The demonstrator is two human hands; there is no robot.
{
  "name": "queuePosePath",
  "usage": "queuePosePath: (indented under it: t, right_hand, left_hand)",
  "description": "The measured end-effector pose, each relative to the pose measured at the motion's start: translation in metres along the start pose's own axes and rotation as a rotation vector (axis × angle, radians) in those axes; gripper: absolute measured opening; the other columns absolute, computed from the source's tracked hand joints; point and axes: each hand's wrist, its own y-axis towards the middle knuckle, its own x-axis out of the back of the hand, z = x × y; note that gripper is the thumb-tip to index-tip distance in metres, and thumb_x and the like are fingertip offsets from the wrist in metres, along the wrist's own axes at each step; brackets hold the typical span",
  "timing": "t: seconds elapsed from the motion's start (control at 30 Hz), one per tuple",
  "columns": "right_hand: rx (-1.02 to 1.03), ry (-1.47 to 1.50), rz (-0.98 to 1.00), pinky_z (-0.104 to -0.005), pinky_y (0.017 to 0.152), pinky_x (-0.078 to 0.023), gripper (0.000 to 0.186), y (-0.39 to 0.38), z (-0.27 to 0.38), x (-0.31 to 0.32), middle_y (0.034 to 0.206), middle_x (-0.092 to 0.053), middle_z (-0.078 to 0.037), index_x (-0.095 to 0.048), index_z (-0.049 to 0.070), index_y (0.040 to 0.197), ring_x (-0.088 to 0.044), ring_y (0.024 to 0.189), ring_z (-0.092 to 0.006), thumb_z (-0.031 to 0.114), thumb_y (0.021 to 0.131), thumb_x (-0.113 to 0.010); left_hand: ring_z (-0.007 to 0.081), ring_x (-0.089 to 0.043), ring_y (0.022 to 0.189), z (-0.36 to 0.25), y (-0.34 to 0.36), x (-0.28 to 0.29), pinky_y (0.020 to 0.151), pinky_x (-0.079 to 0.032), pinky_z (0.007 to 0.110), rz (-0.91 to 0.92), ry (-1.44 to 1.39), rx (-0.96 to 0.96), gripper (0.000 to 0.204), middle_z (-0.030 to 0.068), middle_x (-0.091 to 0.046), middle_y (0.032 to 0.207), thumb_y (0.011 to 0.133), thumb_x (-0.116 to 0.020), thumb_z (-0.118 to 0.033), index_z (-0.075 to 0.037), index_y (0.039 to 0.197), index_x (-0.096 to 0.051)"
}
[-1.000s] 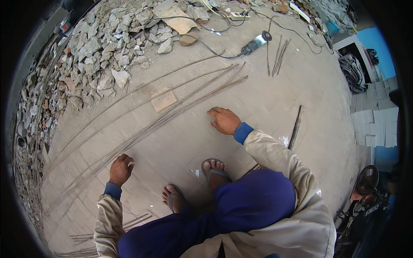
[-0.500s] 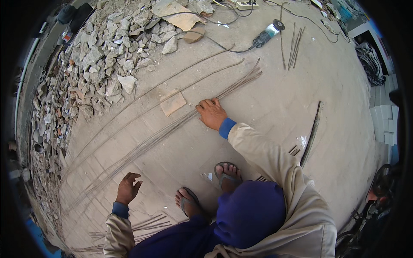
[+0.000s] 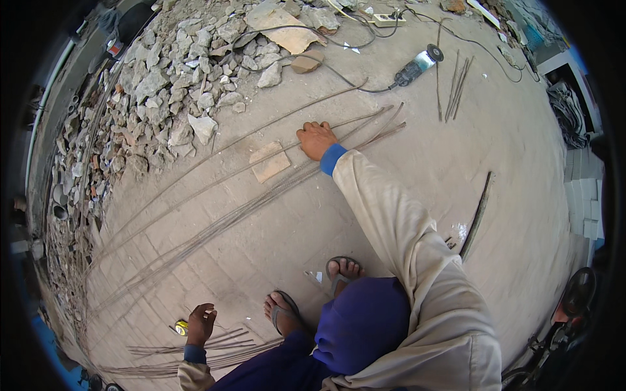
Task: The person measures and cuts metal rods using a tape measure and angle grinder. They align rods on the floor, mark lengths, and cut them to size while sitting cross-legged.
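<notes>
My right hand (image 3: 316, 140) is closed round a long thin steel rod (image 3: 355, 120) that lies slantwise over the ground. Just nearer to me lies a bundle of similar rods (image 3: 244, 208), running down to the left. Another long rod (image 3: 261, 126) curves along the far side. At the lower left hangs my left hand (image 3: 201, 324), fingers loosely bent and apart, holding nothing. Beside it is a yellow tape measure (image 3: 181, 327). Several shorter rods (image 3: 222, 345) lie by my left wrist, partly hidden by the forearm.
Broken rubble (image 3: 156, 85) is heaped at the far left. A flat tile piece (image 3: 272, 167) lies under the held rod. An angle grinder (image 3: 417, 66) with its cord, short rods (image 3: 460, 88) and a dark bar (image 3: 477, 215) lie to the right. My sandalled feet (image 3: 283, 314) stand near the bundle.
My right hand has moved from the bundle to the single rod beyond it, whose far end has shifted toward the bundle. My left hand has dropped lower, and the tape measure has come into view.
</notes>
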Motion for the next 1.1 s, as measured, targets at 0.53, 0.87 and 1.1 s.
queuePosePath:
  t: [0.53,0.87,1.1]
  right_hand:
    - [0.14,0.132,-0.005,-0.0472,0.113,-0.038,0.036,-0.057,-0.024,0.0,0.128,-0.062,-0.012,-0.067,0.011,0.128,-0.055,0.13,-0.0297,0.035,0.101,-0.068]
    - [0.15,0.094,0.035,-0.0454,0.109,-0.042,0.026,-0.073,-0.015,-0.003,0.127,-0.063,-0.009,-0.073,0.01,0.117,-0.054,0.129,-0.0259,0.028,0.098,-0.07]
    - [0.069,0.101,0.02,-0.0454,0.109,-0.041,0.031,-0.086,0.004,0.006,0.126,-0.063,-0.01,-0.074,0.006,0.115,-0.054,0.129,-0.027,0.032,0.099,-0.069]
  left_hand:
    - [0.0229,-0.075,0.086,0.028,0.003,0.003,0.076,-0.059,0.035,0.04,0.057,0.014,0.023,0.0114,-0.079,0.104,0.096,-0.075,-0.014,-0.005,0.117,-0.074]
    - [0.0305,-0.073,0.092,-0.063,0.114,0.037,0.079,-0.059,0.04,-0.002,0.187,-0.252,0.028,0.0151,-0.073,0.116,0.093,-0.077,-0.011,-0.004,0.119,-0.07]
    - [0.0421,-0.055,0.136,-0.118,0.234,0.048,0.11,-0.051,0.048,-0.051,0.52,-0.434,0.058,0.0194,-0.049,0.155,0.092,-0.075,-0.012,-0.01,0.145,-0.052]
